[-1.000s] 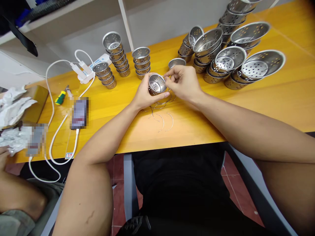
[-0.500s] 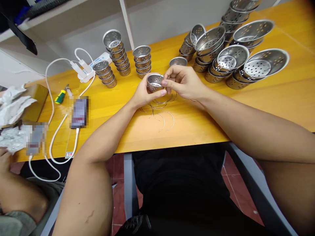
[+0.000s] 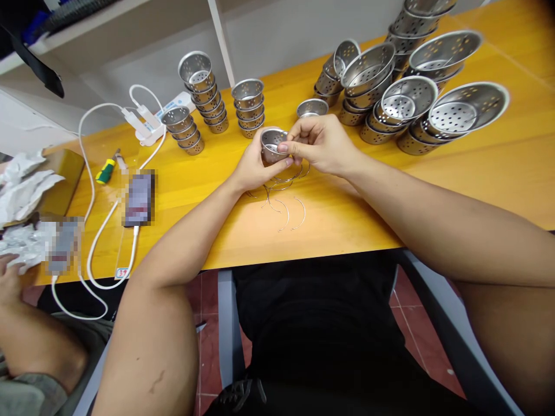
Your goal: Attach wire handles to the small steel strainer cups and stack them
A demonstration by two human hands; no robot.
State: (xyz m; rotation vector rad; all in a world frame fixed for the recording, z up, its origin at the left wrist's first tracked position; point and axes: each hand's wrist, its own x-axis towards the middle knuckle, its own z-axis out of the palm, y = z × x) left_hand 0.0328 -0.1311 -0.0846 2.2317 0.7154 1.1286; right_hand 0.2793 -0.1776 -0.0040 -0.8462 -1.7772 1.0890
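A small perforated metal cup [image 3: 272, 138] is gripped in my left hand [image 3: 252, 164], its open mouth facing up toward me. At the cup's right rim, my right hand [image 3: 318, 144] is closed in a pinch; what lies between its fingertips is too small to make out. Several thin curved wires [image 3: 299, 214] lie on the yellow table [image 3: 347, 222] beneath and in front of my hands. Behind my right hand stands another metal cup [image 3: 312, 107].
Stacks of perforated cups [image 3: 249, 107] stand at the back, with wider ones [image 3: 455, 112] at the right. On the left are a power strip [image 3: 150, 130], white cables, a phone [image 3: 139, 199], a screwdriver [image 3: 105, 171] and plastic bags [image 3: 26, 185]. Another person's hand [image 3: 8, 283] is at far left.
My right fingertips have shifted slightly left over the cup's rim. The other person's hand at the far left has moved up onto the plastic, fingers spread.
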